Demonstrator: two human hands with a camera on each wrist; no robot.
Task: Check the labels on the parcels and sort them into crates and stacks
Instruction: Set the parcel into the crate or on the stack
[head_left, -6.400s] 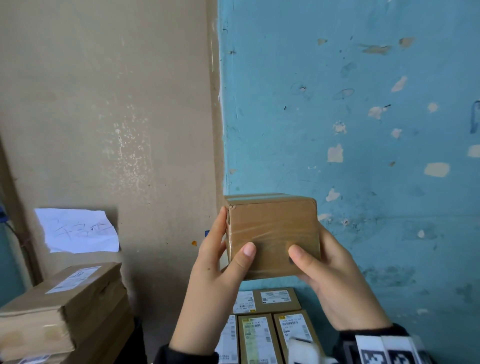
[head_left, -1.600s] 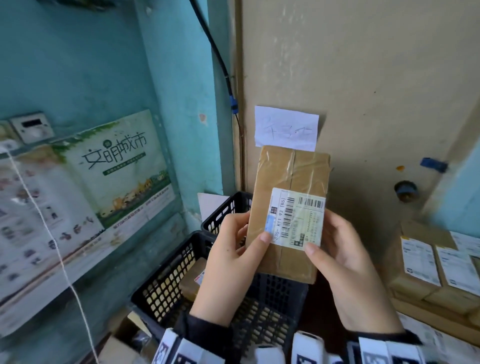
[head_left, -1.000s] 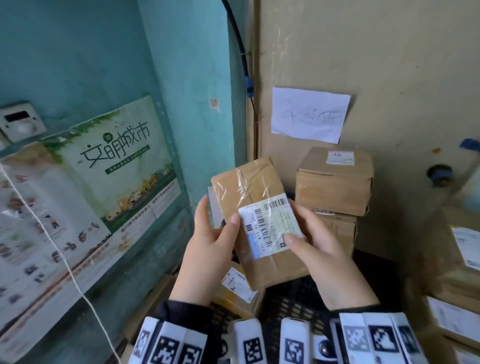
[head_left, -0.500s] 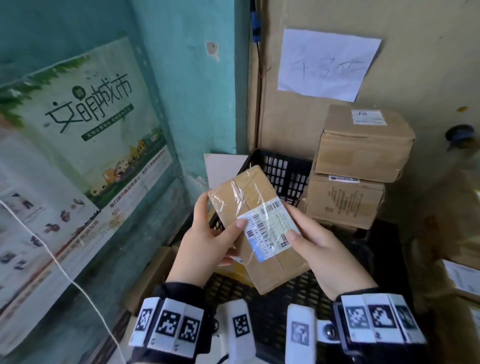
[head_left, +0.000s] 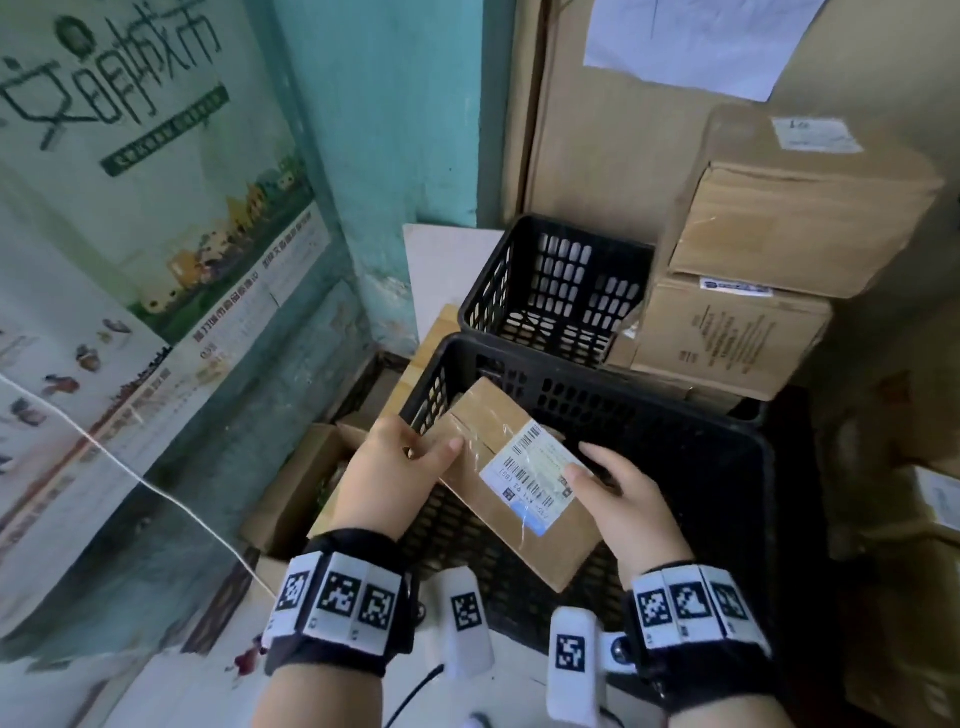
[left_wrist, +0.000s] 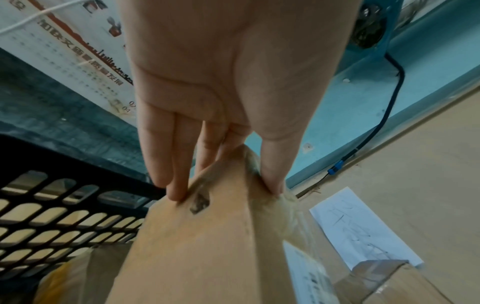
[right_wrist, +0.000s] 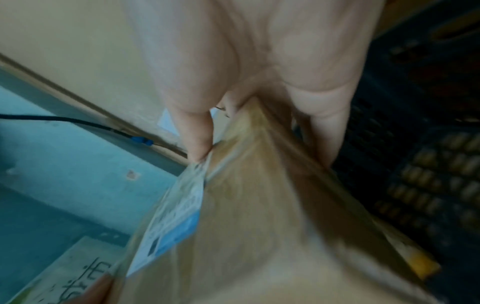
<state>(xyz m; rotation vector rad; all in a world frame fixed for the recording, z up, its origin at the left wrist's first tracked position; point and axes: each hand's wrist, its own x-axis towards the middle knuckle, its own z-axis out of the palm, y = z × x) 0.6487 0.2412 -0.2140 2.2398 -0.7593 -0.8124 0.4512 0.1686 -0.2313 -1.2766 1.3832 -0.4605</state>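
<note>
Head view: parcel (head_left: 511, 478) held tilted over near crate (head_left: 675, 431), label (head_left: 535, 475) up. Left hand (head_left: 395, 473) pinches left end, thumb on top, fingers beneath. Right hand (head_left: 618, 499) grips right side, thumb on label edge. Far crate (head_left: 556, 291) behind, boxes (head_left: 769, 249) stacked beside it. Risks: glossy tape gives slick hold, parcel could slip early and land on edge; corner could snag crate rim; label may end face down if parcel flips on release.
</note>
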